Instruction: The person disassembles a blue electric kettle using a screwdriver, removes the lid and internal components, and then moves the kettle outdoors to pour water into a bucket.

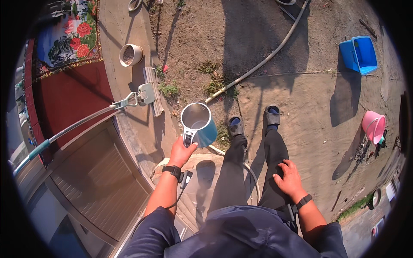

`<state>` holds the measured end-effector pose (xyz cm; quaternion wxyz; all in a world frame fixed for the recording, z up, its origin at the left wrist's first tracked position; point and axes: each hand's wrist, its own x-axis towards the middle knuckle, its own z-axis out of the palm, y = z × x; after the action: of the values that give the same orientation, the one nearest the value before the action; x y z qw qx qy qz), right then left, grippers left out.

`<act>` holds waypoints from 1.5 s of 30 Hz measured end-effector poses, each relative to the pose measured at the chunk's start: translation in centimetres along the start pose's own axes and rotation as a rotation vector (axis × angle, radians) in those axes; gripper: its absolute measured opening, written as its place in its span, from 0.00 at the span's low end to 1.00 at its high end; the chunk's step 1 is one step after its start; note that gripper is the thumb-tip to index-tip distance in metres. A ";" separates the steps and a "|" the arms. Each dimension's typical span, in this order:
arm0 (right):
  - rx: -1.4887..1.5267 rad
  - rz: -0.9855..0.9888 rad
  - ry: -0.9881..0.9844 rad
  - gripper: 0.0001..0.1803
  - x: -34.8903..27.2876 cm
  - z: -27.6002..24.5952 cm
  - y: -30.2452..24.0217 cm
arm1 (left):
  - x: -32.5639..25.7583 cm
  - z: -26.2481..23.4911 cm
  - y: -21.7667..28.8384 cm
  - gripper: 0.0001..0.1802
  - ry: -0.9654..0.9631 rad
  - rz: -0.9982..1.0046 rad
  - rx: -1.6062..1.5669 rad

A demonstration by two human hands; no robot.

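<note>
My left hand (182, 153) is closed round the handle of a light-blue electric kettle (208, 132) with a white rim. The kettle's top faces up with no lid over it, and its grey inside shows; whether it holds any water I cannot tell. On the handle is a black part, just ahead of my thumb. Close by my right thigh hangs my right hand (289, 179), its fingers spread and nothing in it.
A pale hose (267, 59) runs across the dirt and behind the kettle toward my feet. To the left are a squeeze mop (146, 94), a flowerpot (131, 55) and a red flowered mat (69, 94). A blue bin (359, 55) and a pink bucket (373, 125) stand right.
</note>
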<state>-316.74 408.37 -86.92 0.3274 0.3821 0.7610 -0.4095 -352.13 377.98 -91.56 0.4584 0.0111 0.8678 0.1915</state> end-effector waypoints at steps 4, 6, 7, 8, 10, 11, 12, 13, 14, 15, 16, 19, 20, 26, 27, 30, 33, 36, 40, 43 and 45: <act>0.163 0.083 0.089 0.26 -3.0 -3.1 1.2 | -5.1 -2.4 1.7 0.17 0.027 -0.055 -0.172; 0.122 0.040 0.195 0.25 -4.5 -4.4 3.1 | -6.8 -3.6 3.5 0.15 0.018 0.003 -0.175; 0.209 0.115 0.205 0.25 -5.4 -5.4 3.3 | -7.4 -3.6 3.6 0.15 0.037 0.044 -0.171; 0.305 0.184 0.209 0.25 -6.0 -6.1 3.6 | -7.6 -3.8 3.8 0.15 0.061 0.083 -0.161; 0.321 0.175 0.248 0.24 -6.8 -8.2 4.2 | -9.7 -5.3 6.5 0.15 0.094 0.102 -0.228; 0.342 0.186 0.260 0.23 -7.2 -9.3 4.1 | -10.5 -6.0 8.0 0.14 0.103 0.114 -0.255; 0.363 0.199 0.271 0.23 -7.7 -10.4 4.3 | -11.1 -6.6 9.6 0.14 0.100 0.137 -0.272; 0.344 0.192 0.280 0.23 -8.2 -11.5 4.8 | -11.7 -7.2 11.3 0.14 0.097 0.159 -0.288; 0.326 0.181 0.291 0.23 -8.4 -12.4 5.5 | -12.1 -7.6 13.2 0.14 0.098 0.184 -0.304; 0.307 0.170 0.300 0.23 -8.4 -13.4 6.1 | -12.6 -8.1 15.4 0.13 0.107 0.208 -0.331; 0.311 0.165 0.311 0.24 -8.2 -14.6 6.7 | -12.2 -8.2 16.9 0.13 0.125 0.252 -0.347; 0.352 0.201 0.315 0.25 -8.5 -18.1 7.4 | -11.5 -8.9 22.6 0.14 0.144 0.374 -0.336; 0.372 0.223 0.304 0.25 -8.0 -19.6 7.7 | -11.2 -9.0 25.1 0.13 0.158 0.416 -0.368; 0.388 0.180 0.360 0.24 -4.7 -27.9 10.5 | -12.4 -10.3 40.3 0.10 0.138 0.557 -0.578; 0.397 0.169 0.362 0.24 -4.3 -29.4 10.6 | -12.7 -10.8 42.5 0.10 0.138 0.570 -0.575; 0.399 0.111 0.407 0.24 -2.0 -34.8 10.8 | -11.9 -11.7 48.0 0.10 0.116 0.629 -0.648; 0.399 0.066 0.474 0.24 0.5 -40.2 9.5 | -11.0 -13.2 53.2 0.10 0.099 0.667 -0.684; 0.334 0.015 0.495 0.24 3.0 -45.5 6.4 | -9.4 -15.4 57.3 0.11 0.062 0.638 -0.669; 0.301 -0.095 0.477 0.24 7.5 -51.4 -0.1 | -5.1 -18.0 62.3 0.09 0.091 0.659 -0.779; 0.325 -0.189 0.462 0.23 11.8 -55.5 -6.9 | -0.3 -21.1 65.2 0.09 0.066 0.656 -0.793; 0.288 -0.253 0.442 0.23 14.9 -58.5 -12.6 | 3.6 -23.5 67.2 0.09 0.064 0.658 -0.799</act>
<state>-345.67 459.46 -68.01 0.0424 0.4065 0.7894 -0.4580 -383.58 433.33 -59.51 0.3156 0.1016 0.6910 0.6423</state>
